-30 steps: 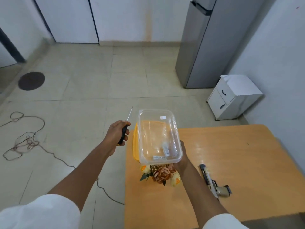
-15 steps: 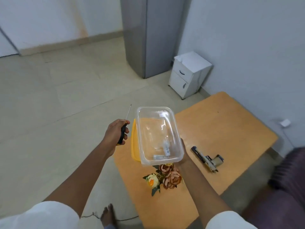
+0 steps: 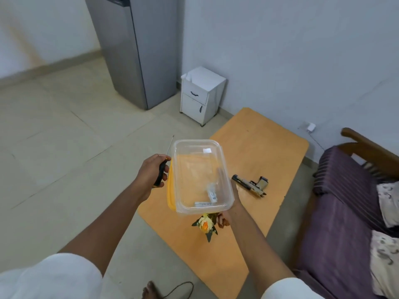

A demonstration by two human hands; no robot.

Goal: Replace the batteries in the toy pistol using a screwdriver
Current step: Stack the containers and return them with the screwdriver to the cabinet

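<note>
the person stands over the low wooden table [image 3: 259, 152], both hands full. the left hand [image 3: 152, 171] is clenched round the black handle of the screwdriver [image 3: 162, 169], thin shaft aimed up and away toward the floor, probably to keep the tip clear of everything. the right hand [image 3: 234, 196] grasps the clear plastic container [image 3: 200, 175] from beneath at its near corner, a yellow lid tucked under it; two small batteries [image 3: 208, 199] lie inside (loose, i think, hence the level carry). the toy pistol [image 3: 250, 185] lies flat on the table, just right of the container, long axis slanting across the top, muzzle toward the person's left, grip toward the purple sofa [image 3: 345, 201]. a flower bunch [image 3: 207, 223] sits nearer.
</note>
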